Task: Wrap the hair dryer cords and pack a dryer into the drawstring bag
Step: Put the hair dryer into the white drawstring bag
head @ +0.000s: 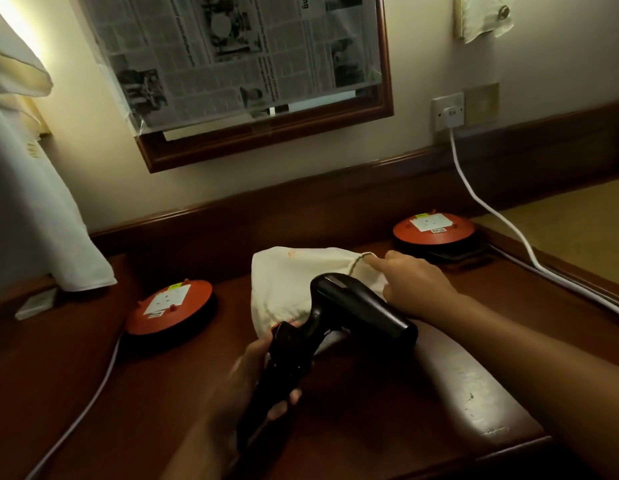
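A black hair dryer (pixel 349 306) is held above the dark wooden desk, its barrel pointing right. My left hand (pixel 263 379) grips its handle, where the cord looks bundled against it. Behind the dryer lies a cream drawstring bag (pixel 294 278), bulging as if something is inside. My right hand (pixel 412 278) rests on the bag's right end, and its fingers pinch the drawstring (pixel 358 263) near the gathered mouth.
Two orange round socket reels stand on the desk (pixel 405 393), one at the left (pixel 171 306) and one at the back right (pixel 434 228). A white cable (pixel 488 209) runs from a wall plug. White cloth (pixel 48 220) hangs at the left; a framed mirror (pixel 266 133) is above.
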Demonstrator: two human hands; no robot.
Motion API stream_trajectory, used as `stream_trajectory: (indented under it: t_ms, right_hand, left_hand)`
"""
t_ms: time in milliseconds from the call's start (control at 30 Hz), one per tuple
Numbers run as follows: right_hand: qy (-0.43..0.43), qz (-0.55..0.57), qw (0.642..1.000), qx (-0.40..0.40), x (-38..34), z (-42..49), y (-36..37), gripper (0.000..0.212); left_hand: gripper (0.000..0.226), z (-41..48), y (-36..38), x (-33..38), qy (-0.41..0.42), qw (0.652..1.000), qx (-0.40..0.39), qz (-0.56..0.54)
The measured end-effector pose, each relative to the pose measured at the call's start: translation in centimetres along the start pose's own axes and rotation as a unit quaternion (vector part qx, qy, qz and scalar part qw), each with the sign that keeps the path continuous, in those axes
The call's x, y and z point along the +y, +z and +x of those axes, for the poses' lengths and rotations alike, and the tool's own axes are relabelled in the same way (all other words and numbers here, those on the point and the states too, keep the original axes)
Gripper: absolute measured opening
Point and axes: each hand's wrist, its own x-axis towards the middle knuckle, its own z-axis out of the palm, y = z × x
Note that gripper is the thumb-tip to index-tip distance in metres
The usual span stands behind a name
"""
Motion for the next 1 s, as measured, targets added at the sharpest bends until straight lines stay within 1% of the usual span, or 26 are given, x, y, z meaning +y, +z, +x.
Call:
stream_trajectory:
  t_ms: [33,100,200,267,300,400,433,533,567,600,667,733,867,900,933,1000]
  right_hand:
    - [-0.002,0.003,1.000,-0.005,0.1,0.0,-0.1,0.064]
    - [-0.012,0.002,1.000,-0.012,0.2,0.1,-0.4,0.068]
    - [-0.003,0.001,0.999,-0.043,0.0,0.6,-1.0,0.058]
    - [0.016,-0.004,0.998,-0.065,-0.6,0.7,-1.6,0.060]
    - [0.017,-0.005,0.998,-0.061,-0.7,1.0,-1.7,0.064]
    - [0.019,0.012,0.999,-0.046,-1.0,1.6,-2.4,0.077]
    - [0.012,0.030,0.999,-0.038,-1.2,1.6,-2.6,0.077]
    - [-0.039,0.058,0.997,-0.029,-1.7,1.1,-3.8,0.067]
    - [-0.052,0.063,0.996,-0.025,-1.7,0.8,-4.2,0.068]
    - [-0.053,0.065,0.996,-0.020,-1.8,0.5,-4.4,0.074]
    - [-0.050,0.084,0.995,-0.012,-1.8,0.3,-4.8,0.093]
    - [-0.047,0.067,0.997,-0.012,-2.0,0.4,-4.8,0.103]
    - [-0.058,-0.019,0.998,0.035,-1.8,0.4,-5.2,0.096]
    - [-0.061,-0.031,0.996,0.049,-1.7,0.4,-5.2,0.095]
    - [-0.063,-0.038,0.995,0.060,-1.7,0.2,-5.2,0.094]
    - [-0.072,-0.037,0.993,0.085,-2.0,0.2,-4.8,0.090]
  left_hand:
    - [0.074,0.2,0.1,0.4,0.025,0.998,0.047,0.034]
    - [0.069,0.4,0.1,1.1,0.096,0.985,0.101,0.097]
    - [0.070,0.0,0.3,2.1,0.168,0.963,0.132,0.162]
    - [0.075,-0.2,0.2,2.3,0.208,0.935,0.153,0.244]
    - [0.078,-0.2,0.2,2.5,0.225,0.920,0.157,0.281]
    - [0.084,0.0,0.6,2.4,0.266,0.891,0.123,0.348]
    - [0.086,0.1,0.7,2.2,0.283,0.879,0.109,0.368]
    - [0.088,0.6,1.1,1.9,0.334,0.838,0.059,0.427]
    - [0.088,0.9,1.1,1.8,0.346,0.824,0.048,0.446]
    - [0.088,1.3,0.9,1.8,0.351,0.812,0.043,0.463]
    - [0.086,2.2,0.0,1.9,0.347,0.786,0.044,0.509]
    - [0.082,3.0,-1.1,2.0,0.344,0.740,0.055,0.575]
    - [0.081,2.8,-2.9,2.9,0.308,0.608,0.101,0.725]
    - [0.082,2.6,-3.1,3.2,0.293,0.583,0.115,0.749]
    - [0.084,2.5,-3.2,3.5,0.280,0.567,0.129,0.764]
    - [0.086,2.6,-2.9,4.2,0.257,0.549,0.155,0.780]
